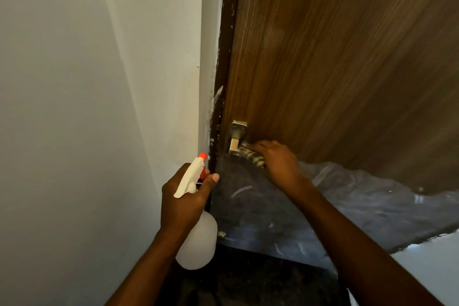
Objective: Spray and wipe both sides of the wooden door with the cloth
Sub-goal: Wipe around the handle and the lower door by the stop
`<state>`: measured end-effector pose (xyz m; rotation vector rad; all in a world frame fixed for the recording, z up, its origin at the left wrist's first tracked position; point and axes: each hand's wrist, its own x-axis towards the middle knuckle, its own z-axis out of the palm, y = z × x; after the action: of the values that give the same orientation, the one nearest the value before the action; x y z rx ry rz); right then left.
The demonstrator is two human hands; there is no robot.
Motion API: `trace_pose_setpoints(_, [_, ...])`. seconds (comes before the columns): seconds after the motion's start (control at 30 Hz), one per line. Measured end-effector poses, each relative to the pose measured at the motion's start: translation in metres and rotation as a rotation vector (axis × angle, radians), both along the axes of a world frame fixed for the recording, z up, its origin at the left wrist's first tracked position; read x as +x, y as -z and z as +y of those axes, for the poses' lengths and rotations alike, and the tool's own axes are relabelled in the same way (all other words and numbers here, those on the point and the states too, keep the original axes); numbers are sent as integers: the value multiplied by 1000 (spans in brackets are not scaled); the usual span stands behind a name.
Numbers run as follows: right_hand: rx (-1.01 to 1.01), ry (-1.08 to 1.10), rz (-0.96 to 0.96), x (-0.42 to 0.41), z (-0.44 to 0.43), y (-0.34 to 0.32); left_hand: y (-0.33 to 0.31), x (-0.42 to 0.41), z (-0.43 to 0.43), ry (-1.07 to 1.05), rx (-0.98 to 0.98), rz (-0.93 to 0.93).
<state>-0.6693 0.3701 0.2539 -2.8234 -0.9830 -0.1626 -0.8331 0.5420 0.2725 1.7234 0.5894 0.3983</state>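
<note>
The brown wooden door (335,62) fills the upper right, with its metal handle (237,136) near the left edge. My right hand (278,161) grips a striped cloth (253,156) and holds it against the handle's lever. My left hand (183,199) grips the neck of a white spray bottle (198,238) with an orange nozzle, held upright just left of the door edge, nozzle pointing up toward the frame.
A white wall (87,107) stands close on the left. The dark door frame (226,57) carries white paint smears. The door's lower part is covered by a grey-blue protective film (360,208). The floor below is dark.
</note>
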Motion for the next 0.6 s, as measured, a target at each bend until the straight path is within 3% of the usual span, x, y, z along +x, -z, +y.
trace_pose_setpoints(0.13, [-124,26,-49,3,-49,-6,2,1,-6,17,-11,-1])
trace_pose_setpoints(0.2, [-76,119,-65,1,-49,-9,3,1,-8,25,-18,2])
trace_pose_setpoints(0.3, [28,161,-144,-13,-16,-3,4,0,-9,39,-5,-6])
trace_pose_setpoints(0.4, [18,91,-132,-30,43,7,4,-2,-6,26,20,-20])
trace_pose_setpoints(0.6, [-26,190,-123,-22,96,10,6,-3,-1,4,40,1])
